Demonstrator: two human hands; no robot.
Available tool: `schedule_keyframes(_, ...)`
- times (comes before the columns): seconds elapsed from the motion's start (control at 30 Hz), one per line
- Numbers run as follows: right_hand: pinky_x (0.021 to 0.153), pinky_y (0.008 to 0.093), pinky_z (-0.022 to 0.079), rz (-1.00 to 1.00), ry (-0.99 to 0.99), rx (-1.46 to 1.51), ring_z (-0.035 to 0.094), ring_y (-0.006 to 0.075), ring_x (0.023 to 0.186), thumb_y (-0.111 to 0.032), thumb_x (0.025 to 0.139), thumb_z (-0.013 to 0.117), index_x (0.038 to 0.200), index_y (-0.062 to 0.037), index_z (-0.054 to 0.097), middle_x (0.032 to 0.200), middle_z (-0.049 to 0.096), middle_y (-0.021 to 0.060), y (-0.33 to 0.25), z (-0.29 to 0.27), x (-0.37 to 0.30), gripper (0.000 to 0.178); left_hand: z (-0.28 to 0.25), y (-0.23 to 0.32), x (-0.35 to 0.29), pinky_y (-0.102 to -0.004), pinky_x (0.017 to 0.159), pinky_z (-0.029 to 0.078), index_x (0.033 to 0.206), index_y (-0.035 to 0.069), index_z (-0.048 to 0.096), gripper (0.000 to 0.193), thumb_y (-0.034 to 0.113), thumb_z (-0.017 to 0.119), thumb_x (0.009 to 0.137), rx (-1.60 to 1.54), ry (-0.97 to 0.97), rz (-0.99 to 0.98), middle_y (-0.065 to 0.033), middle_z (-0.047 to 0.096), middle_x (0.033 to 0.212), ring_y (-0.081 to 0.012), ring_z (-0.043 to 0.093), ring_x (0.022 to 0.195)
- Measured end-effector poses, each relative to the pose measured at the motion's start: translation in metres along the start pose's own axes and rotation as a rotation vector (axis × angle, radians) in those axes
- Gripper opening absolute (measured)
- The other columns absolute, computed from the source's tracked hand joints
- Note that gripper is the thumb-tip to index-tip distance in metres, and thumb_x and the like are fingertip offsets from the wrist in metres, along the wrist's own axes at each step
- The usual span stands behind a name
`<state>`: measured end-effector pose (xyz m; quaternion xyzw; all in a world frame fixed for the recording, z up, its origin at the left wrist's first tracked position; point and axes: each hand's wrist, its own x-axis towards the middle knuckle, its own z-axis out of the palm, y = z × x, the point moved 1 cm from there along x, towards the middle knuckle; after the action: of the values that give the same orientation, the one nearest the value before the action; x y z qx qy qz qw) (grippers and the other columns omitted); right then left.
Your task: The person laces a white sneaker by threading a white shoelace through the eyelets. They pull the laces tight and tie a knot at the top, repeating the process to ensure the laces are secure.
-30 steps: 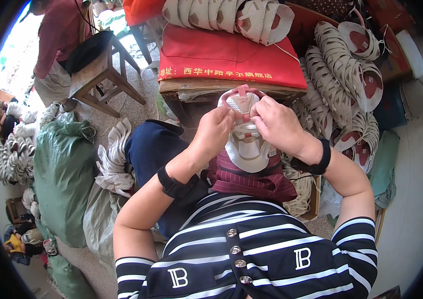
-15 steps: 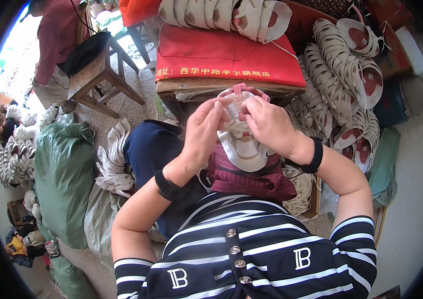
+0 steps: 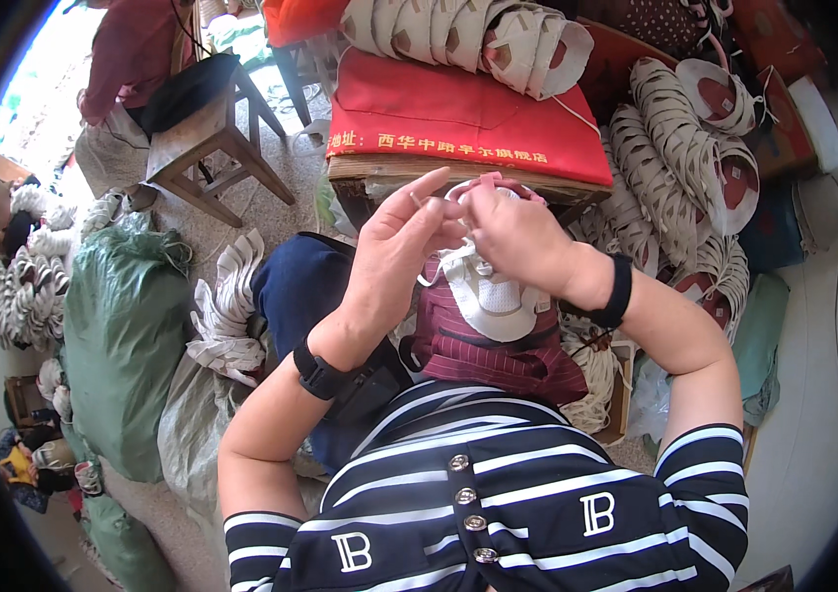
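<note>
A white shoe upper [image 3: 498, 296] with a pink heel tab and reddish lining rests on the maroon striped cloth [image 3: 478, 360] over my lap, its toe toward me. A white shoelace [image 3: 455, 261] hangs in a loop at its left side. Just above the shoe's opening, my left hand [image 3: 401, 232] pinches what looks like the lace's thin end between thumb and fingers, its index finger raised. Close beside it, my right hand [image 3: 522, 232] is closed, its fingertips meeting the left ones on the lace. My knuckles hide the shoe's eyelets.
Ahead stands a wooden table [image 3: 438, 170] with a red cloth [image 3: 468, 113] and a row of nested shoe uppers [image 3: 458, 39]. More stacked uppers [image 3: 675, 138] lie at right, above a box of pale laces [image 3: 591, 385]. Green sacks [image 3: 128, 345] and a wooden stool [image 3: 197, 138] are at left, with a person nearby.
Both hands have come up off the shoe's front to above its opening and closer together. A loop of lace now shows at the shoe's left side. The view has shifted slightly.
</note>
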<state>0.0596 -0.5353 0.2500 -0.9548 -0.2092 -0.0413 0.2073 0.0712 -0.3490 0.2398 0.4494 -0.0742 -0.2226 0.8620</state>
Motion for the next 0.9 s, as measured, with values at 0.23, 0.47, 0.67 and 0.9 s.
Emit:
schedule_keyframes(0.23,0.083,0.035,0.054,0.17,0.054,0.632,0.064,0.0219,0.095,-0.004,0.088,0.063,0.109,-0.002,0.061,0.105,0.065,0.0107,0.013,-0.024,0.007,0.022,-0.003,0.002,-0.001,-0.0342,0.089,0.06,0.131,-0.006,0.052,0.03,0.005,0.056,0.104,-0.036,0.04,-0.019,-0.0192,0.068,0.114,-0.0247,0.071,0.104)
schedule_keyframes(0.47,0.085,0.047,0.053,-0.162,-0.018,0.058,0.065,0.0374,0.097,-0.008,0.082,0.066,0.105,-0.0054,0.066,0.106,0.066,0.0145,0.021,-0.012,-0.002,0.023,-0.012,-0.006,-0.001,-0.0297,0.082,0.059,0.119,-0.003,0.063,0.021,0.01,0.061,0.102,0.08,-0.019,-0.005,-0.0115,0.072,0.104,-0.0172,0.07,0.094)
schedule_keyframes(0.67,0.074,0.0327,0.053,-0.095,0.081,0.49,0.065,0.021,0.084,0.004,0.088,0.062,0.1,-0.0026,0.066,0.092,0.061,0.0071,0.007,-0.029,0.014,0.014,-0.016,-0.016,0.003,-0.0201,0.07,0.047,0.104,0.0,0.07,0.012,0.009,0.07,0.096,0.432,0.083,0.065,-0.0015,0.068,0.09,-0.0037,0.058,0.078)
schedule_keyframes(0.9,0.068,0.0243,0.049,-0.174,0.227,0.648,0.059,0.0054,0.078,0.004,0.091,0.065,0.095,-0.0013,0.068,0.094,0.061,0.0004,-0.019,-0.047,0.033,0.007,0.002,-0.022,0.009,-0.0427,0.071,0.05,0.083,0.006,0.068,0.012,0.007,0.077,0.076,1.25,0.0,0.456,-0.0107,0.06,0.088,-0.0315,0.061,0.086)
